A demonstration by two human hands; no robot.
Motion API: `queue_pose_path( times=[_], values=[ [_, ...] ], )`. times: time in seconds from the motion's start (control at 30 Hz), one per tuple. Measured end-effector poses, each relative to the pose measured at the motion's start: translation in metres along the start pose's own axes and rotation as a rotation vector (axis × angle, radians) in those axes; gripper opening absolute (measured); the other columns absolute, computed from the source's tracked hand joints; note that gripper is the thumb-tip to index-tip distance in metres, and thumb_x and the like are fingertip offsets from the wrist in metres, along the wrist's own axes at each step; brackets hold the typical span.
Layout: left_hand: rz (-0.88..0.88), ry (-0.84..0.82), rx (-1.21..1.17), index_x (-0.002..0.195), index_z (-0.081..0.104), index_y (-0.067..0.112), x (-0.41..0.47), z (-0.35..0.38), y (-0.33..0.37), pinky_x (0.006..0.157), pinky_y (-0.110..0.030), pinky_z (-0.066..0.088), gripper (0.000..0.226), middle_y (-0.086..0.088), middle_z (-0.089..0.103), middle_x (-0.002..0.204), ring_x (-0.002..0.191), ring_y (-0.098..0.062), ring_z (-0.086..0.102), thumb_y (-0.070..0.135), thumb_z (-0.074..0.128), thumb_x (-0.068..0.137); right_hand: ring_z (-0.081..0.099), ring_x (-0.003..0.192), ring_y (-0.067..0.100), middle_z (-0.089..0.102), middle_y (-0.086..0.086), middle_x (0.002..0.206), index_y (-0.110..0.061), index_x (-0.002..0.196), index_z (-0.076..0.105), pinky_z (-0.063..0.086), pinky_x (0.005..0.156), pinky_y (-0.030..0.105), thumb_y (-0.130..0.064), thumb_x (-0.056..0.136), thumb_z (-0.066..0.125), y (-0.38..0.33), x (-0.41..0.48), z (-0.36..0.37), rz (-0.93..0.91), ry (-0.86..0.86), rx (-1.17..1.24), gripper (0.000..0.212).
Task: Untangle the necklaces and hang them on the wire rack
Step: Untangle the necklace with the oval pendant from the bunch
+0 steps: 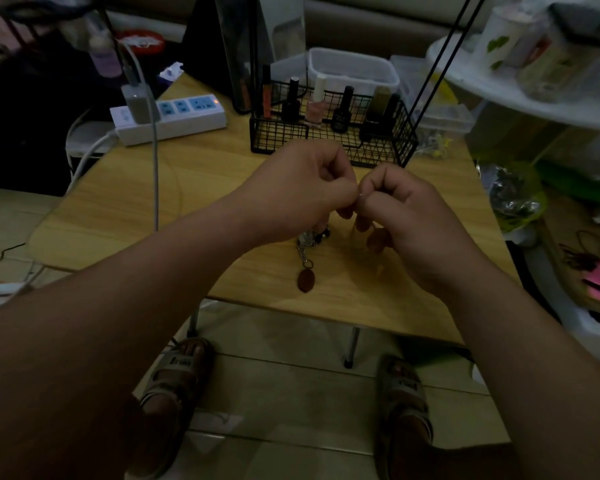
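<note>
Both hands are raised over the small wooden table (125, 216), fingertips meeting. My left hand (302, 188) and my right hand (406, 216) each pinch a thin necklace chain where thumbs and forefingers touch. A tangled bunch of chains (310, 239) hangs below my left hand, mostly hidden by it. A chain runs down from it to a brown oval pendant (306, 280) lying on the table. The black wire rack (329, 133) stands just behind my hands, with tall thin black rods (440, 60) rising at its right.
Nail polish bottles (342, 110) stand in the rack's basket. A white power strip (174, 117) with a charger and cables sits at the table's back left. Clear plastic boxes (354, 69) lie behind the rack. Clutter fills a white shelf (534, 98) on the right. My sandalled feet (174, 386) are under the table edge.
</note>
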State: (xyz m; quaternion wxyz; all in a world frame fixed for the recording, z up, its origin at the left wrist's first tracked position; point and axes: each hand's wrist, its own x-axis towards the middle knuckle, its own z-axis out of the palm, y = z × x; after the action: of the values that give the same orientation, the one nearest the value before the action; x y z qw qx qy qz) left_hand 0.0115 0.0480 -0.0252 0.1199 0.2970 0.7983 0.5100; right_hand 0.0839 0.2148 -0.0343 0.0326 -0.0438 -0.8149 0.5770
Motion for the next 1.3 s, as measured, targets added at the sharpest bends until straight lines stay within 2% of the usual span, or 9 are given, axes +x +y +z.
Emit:
queue_pose_path(
  times=[0.17, 0.27, 0.37, 0.47, 0.6, 0.77, 1.0, 1.17, 1.3],
  values=[
    [-0.068, -0.025, -0.048, 0.097, 0.065, 0.009, -0.001, -0.002, 0.001, 0.051, -0.028, 0.05, 0.009, -0.001, 0.079, 0.08, 0.053, -0.019, 0.066, 0.017, 0.066, 0.096, 0.059, 0.074, 0.015, 0.065, 0.007, 0.085, -0.017, 0.089, 0.067, 0.048, 0.058, 0.032, -0.016, 0.095, 0.066, 0.0, -0.002, 0.002, -0.078, 0.128, -0.054, 0.006],
    [-0.134, -0.047, -0.156, 0.099, 0.061, 0.006, 0.001, -0.003, 0.0, 0.061, -0.039, 0.047, 0.011, -0.005, 0.08, 0.087, 0.056, -0.022, 0.067, 0.018, 0.059, 0.101, 0.058, 0.074, 0.013, 0.066, -0.002, 0.09, -0.024, 0.085, 0.066, 0.043, 0.056, 0.027, -0.016, 0.095, 0.064, -0.002, 0.0, 0.002, -0.005, 0.157, 0.278, 0.013],
    [-0.166, -0.074, -0.298, 0.098, 0.057, 0.01, 0.001, -0.003, 0.002, 0.063, -0.036, 0.047, 0.01, -0.009, 0.079, 0.087, 0.059, -0.023, 0.064, 0.016, 0.052, 0.103, 0.054, 0.067, 0.009, 0.065, -0.003, 0.085, -0.021, 0.086, 0.062, 0.034, 0.052, 0.022, -0.014, 0.098, 0.056, -0.003, 0.002, 0.003, 0.121, 0.143, 0.572, 0.015],
    [-0.204, -0.102, -0.353, 0.094, 0.056, 0.009, 0.001, 0.003, 0.002, 0.061, -0.032, 0.048, 0.015, -0.006, 0.073, 0.079, 0.062, -0.021, 0.057, 0.017, 0.045, 0.102, 0.049, 0.063, 0.01, 0.056, 0.003, 0.077, -0.015, 0.088, 0.055, 0.027, 0.049, 0.021, -0.017, 0.098, 0.047, -0.001, 0.004, 0.004, 0.196, 0.021, 0.735, 0.013],
    [-0.254, -0.098, -0.418, 0.091, 0.05, 0.013, 0.003, 0.009, 0.0, 0.067, -0.039, 0.036, 0.018, -0.003, 0.053, 0.068, 0.06, -0.018, 0.043, 0.023, 0.04, 0.101, 0.046, 0.063, 0.009, 0.053, 0.003, 0.084, -0.014, 0.092, 0.051, 0.027, 0.044, 0.018, -0.021, 0.098, 0.047, 0.002, 0.008, 0.005, 0.245, -0.018, 0.835, 0.01],
    [-0.263, -0.16, -0.371, 0.089, 0.047, 0.016, 0.003, 0.008, 0.002, 0.063, -0.036, 0.032, 0.018, 0.002, 0.045, 0.065, 0.059, -0.015, 0.037, 0.028, 0.042, 0.102, 0.047, 0.064, 0.008, 0.056, 0.0, 0.085, -0.016, 0.095, 0.053, 0.027, 0.044, 0.018, -0.022, 0.099, 0.049, 0.002, 0.008, 0.004, 0.248, 0.003, 0.758, 0.009],
    [-0.178, -0.166, -0.169, 0.104, 0.063, 0.015, 0.0, 0.003, -0.002, 0.05, -0.016, 0.041, 0.011, 0.004, 0.06, 0.072, 0.057, -0.005, 0.049, 0.024, 0.056, 0.106, 0.048, 0.063, 0.006, 0.056, -0.003, 0.085, -0.016, 0.097, 0.06, 0.027, 0.045, 0.018, -0.023, 0.099, 0.059, 0.002, 0.008, -0.002, 0.218, 0.072, 0.655, 0.007],
    [-0.161, -0.151, -0.266, 0.099, 0.066, 0.016, 0.003, 0.0, -0.004, 0.056, -0.024, 0.041, 0.013, 0.0, 0.065, 0.073, 0.056, -0.009, 0.049, 0.021, 0.056, 0.106, 0.044, 0.061, 0.007, 0.054, -0.004, 0.082, -0.018, 0.092, 0.058, 0.024, 0.047, 0.02, -0.024, 0.098, 0.059, 0.003, 0.007, -0.005, 0.252, 0.054, 0.64, 0.008],
    [-0.157, -0.13, -0.257, 0.098, 0.063, 0.014, 0.004, 0.001, -0.005, 0.054, -0.023, 0.04, 0.013, 0.0, 0.066, 0.072, 0.053, -0.01, 0.046, 0.019, 0.054, 0.106, 0.044, 0.062, 0.008, 0.052, -0.001, 0.083, -0.019, 0.093, 0.059, 0.02, 0.05, 0.022, -0.027, 0.098, 0.06, 0.002, 0.005, -0.007, 0.277, -0.03, 0.547, 0.009]
  ],
)
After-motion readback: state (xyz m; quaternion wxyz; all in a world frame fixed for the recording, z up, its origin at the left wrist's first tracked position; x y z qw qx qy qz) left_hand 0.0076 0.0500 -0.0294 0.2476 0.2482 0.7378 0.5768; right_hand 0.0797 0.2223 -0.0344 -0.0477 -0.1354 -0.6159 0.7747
